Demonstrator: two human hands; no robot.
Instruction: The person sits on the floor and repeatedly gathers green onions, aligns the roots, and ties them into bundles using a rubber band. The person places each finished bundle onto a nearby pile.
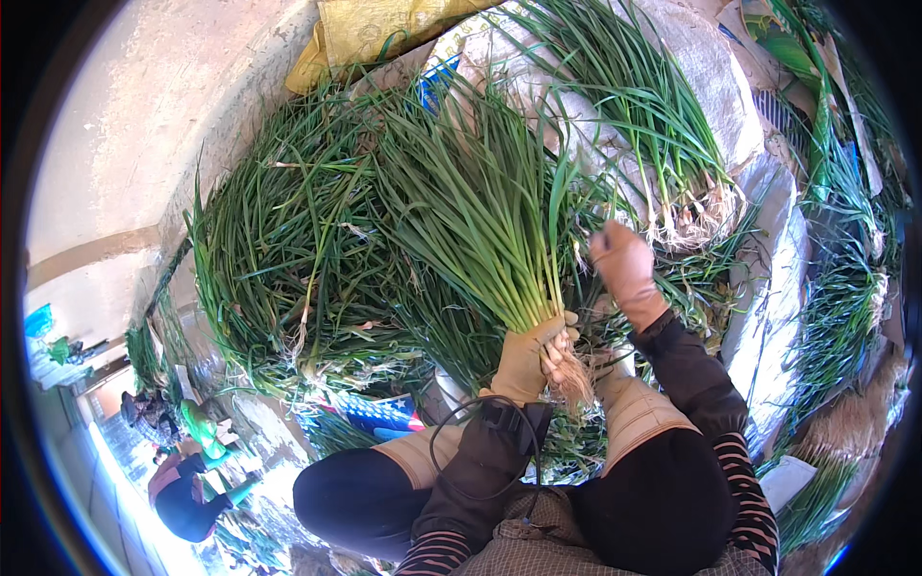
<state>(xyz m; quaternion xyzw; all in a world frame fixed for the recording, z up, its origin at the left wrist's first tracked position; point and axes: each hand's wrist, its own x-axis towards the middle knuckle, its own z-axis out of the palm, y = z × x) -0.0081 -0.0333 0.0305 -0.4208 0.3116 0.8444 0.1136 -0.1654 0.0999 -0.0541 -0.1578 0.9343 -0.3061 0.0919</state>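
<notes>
A thick bunch of green garlic (497, 237) lies across the middle, leaves spreading up and to the left. My left hand (529, 356), in a pale glove, grips it around the stems just above the pinkish bulbs and stringy roots (565, 363). To the right of those stems my right hand (627, 270), also gloved, is raised with its fingers bent. Motion blurs its fingertips, so whether anything is pinched there is unclear. Just above and right of that hand a second bunch (648, 137) rests on a white woven sack (709, 79), roots towards me.
A large loose heap of green stalks (288, 252) spreads on the left by a wall (144, 108). A yellow woven sack (396, 29) lies at the top. More bunches (828, 338) line the right edge. At lower left a person (184, 489) bends over greens.
</notes>
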